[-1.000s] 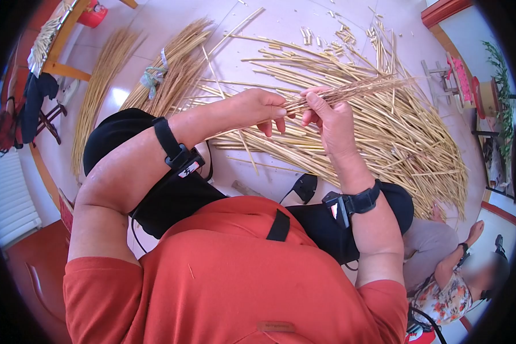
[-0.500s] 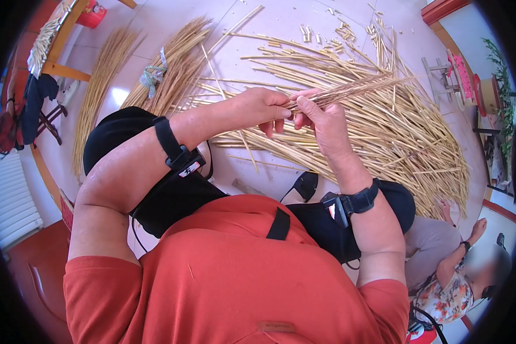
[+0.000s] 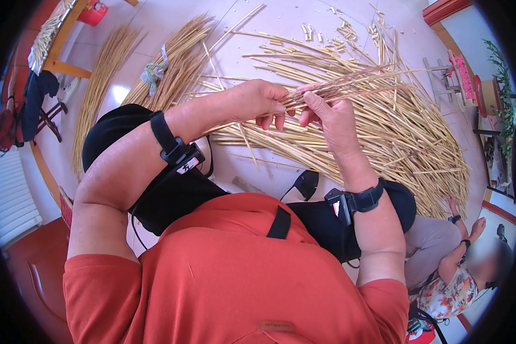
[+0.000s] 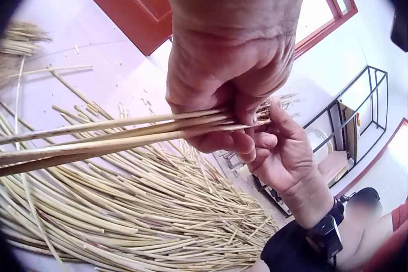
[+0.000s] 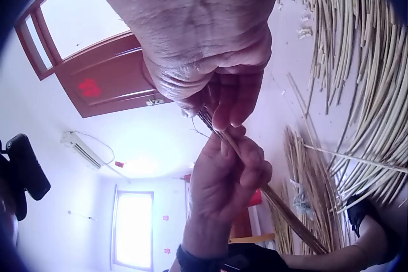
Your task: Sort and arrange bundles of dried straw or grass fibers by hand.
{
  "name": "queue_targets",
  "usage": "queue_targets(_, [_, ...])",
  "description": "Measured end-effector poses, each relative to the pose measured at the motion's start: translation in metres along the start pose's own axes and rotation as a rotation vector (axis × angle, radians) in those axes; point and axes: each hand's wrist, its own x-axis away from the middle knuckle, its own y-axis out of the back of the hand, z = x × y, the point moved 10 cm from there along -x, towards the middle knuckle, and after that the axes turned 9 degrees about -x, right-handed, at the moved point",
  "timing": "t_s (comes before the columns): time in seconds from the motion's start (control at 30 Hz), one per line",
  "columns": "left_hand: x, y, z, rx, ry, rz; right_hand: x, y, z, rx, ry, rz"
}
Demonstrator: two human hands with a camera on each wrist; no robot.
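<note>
In the head view the left hand (image 3: 257, 102) pinches a few thin stalks (image 4: 115, 133) between thumb and curled fingers; their long ends run out past it in the left wrist view. Close beside it, the right hand (image 3: 337, 123) grips the same stalks near their feathery brown heads (image 3: 355, 86), thumb on top. The heads fan out to the right over a large pile of cut stalks (image 3: 407, 137) on the floor. From the right wrist view, both hands nearly touch along the slim bundle (image 5: 290, 218).
A bundle tied with a pale cloth (image 3: 151, 75) and a loose sheaf (image 3: 106, 80) lie at the left. Short cut pieces (image 3: 345, 31) are scattered behind the pile. A wooden table (image 3: 63, 69) stands at upper left; another person (image 3: 450, 286) sits at lower right.
The feathery heads spread wider beyond the right hand. The left hand has shifted slightly up and then back toward the left, while the right hand still holds the stalks.
</note>
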Motion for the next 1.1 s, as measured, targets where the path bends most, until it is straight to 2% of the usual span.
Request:
queue_targets(0.77, [0.000, 0.001, 0.005, 0.036, -0.008, -0.022, 0.005, 0.004, 0.000, 0.049, 0.022, -0.038])
queue_targets(1.1, [0.002, 0.002, 0.008, -0.148, 0.037, -0.069, 0.006, 0.001, -0.013, 0.048, -0.005, -0.024])
